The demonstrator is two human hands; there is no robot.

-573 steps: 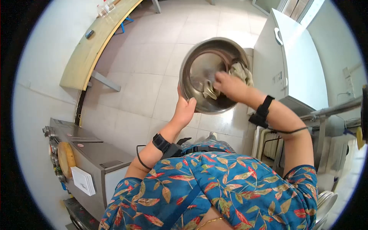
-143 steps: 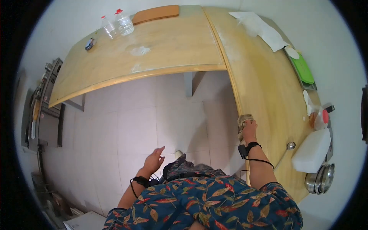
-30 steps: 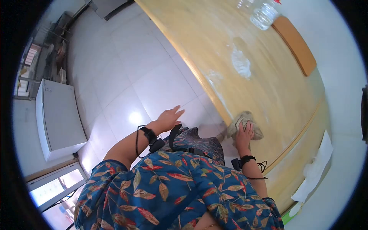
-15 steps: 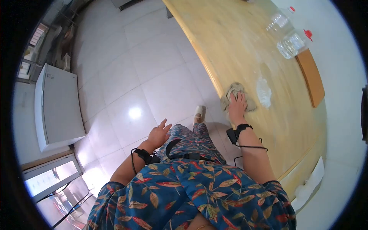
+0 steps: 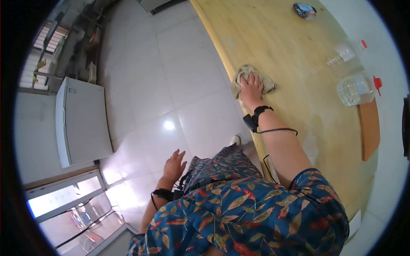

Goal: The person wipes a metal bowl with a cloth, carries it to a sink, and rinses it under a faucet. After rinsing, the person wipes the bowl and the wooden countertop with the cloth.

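Note:
My right hand (image 5: 252,88) presses down on a crumpled grey-beige cloth (image 5: 268,85) at the left edge of the yellowish wooden table (image 5: 294,64). Its fingers are bent over the fabric, and part of the cloth is hidden under the palm. Over the tiled floor, beside my legs, my left hand (image 5: 174,165) hangs with its fingers apart and nothing in it. Each wrist wears a black strap with a cable.
Two clear bottles with red caps, the nearer one (image 5: 355,89) beside a brown board (image 5: 369,128), stand along the table's right side. A dark package (image 5: 304,10) lies at the far end. Left stands a white chest freezer (image 5: 87,121).
The view has shifted with my body. My right hand and the cloth have moved farther forward along the table's edge. The dark package has come fully into view.

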